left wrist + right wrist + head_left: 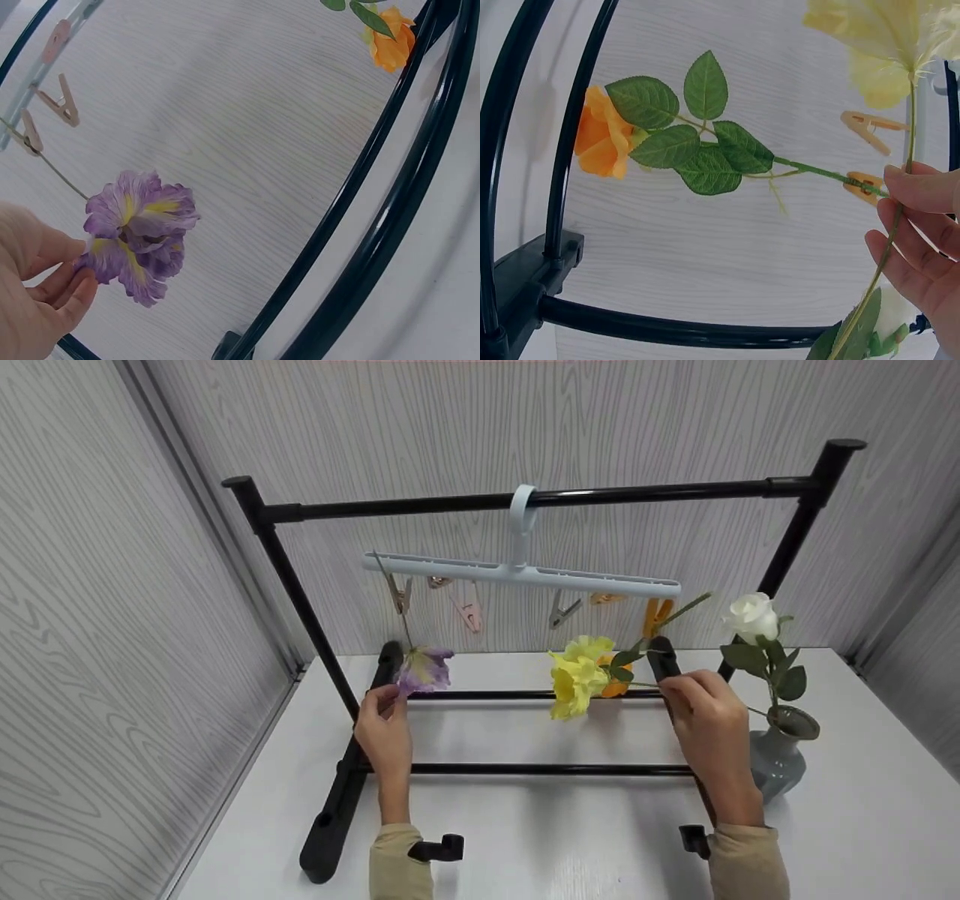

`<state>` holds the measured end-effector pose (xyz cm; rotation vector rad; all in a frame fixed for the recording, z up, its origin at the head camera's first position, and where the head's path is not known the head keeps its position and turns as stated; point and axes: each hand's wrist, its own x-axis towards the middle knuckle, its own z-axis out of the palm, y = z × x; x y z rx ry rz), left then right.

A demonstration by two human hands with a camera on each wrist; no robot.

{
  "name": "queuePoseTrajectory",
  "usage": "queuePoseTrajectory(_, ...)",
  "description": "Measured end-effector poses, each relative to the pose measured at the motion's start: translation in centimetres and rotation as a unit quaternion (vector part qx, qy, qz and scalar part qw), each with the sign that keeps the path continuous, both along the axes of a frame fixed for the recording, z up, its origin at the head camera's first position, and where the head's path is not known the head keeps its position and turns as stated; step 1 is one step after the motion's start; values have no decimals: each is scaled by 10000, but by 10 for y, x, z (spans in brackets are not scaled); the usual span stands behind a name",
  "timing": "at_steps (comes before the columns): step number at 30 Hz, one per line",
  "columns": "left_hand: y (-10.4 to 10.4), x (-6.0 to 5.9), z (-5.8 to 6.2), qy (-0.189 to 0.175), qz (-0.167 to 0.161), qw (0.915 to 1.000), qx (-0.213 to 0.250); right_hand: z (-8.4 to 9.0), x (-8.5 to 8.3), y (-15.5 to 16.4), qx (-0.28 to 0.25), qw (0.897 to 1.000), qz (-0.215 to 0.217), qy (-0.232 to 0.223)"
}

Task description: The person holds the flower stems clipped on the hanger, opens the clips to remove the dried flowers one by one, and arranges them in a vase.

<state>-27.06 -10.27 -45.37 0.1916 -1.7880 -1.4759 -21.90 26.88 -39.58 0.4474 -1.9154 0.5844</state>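
Observation:
A purple flower (427,669) hangs head-down, its stem caught in a beige clothespin (30,133) at the left end of a pale blue hanger (450,570). My left hand (386,735) pinches a lower petal of it between thumb and fingers. On the other side, my right hand (712,727) pinches the thin stem of a yellow flower (577,679), whose bloom points left. Behind that stem, an orange rose (604,142) hangs upside down from an orange clip (656,617) at the hanger's right end. In the head view the yellow bloom partly hides the rose.
The hanger hooks over the top bar (637,495) of a black rack standing on a white table (555,832). Several other clips dangle along it, including a pink one (471,616) and a grey one (562,611). At right, a grey vase (776,761) holds a white rose (752,619).

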Motion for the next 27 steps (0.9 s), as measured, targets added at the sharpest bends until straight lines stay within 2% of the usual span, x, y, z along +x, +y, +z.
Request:
queuePoseTrajectory(4, 1, 1, 0, -18, 15, 10000, -46, 0, -1, 8, -113, 9999, -106, -74)
queuePoseTrajectory(11, 2, 2, 2, -288, -98, 9993, -216, -4, -3, 22, -297, 9989, -290, -226)
queuePoseTrajectory(15, 3, 3, 3, -423, -177, 9978, -470, -6, -6, 25, -581, 9978, -298, -125)
queuePoseTrajectory(22, 4, 2, 2, -456, -291, 9957, -748, -8, -9, 25, -819, 9963, -274, 7)
queuePoseTrajectory(27, 7, 1, 3, -403, -327, 9942, -944, -8, -10, 28, -1108, 9924, -495, 176)
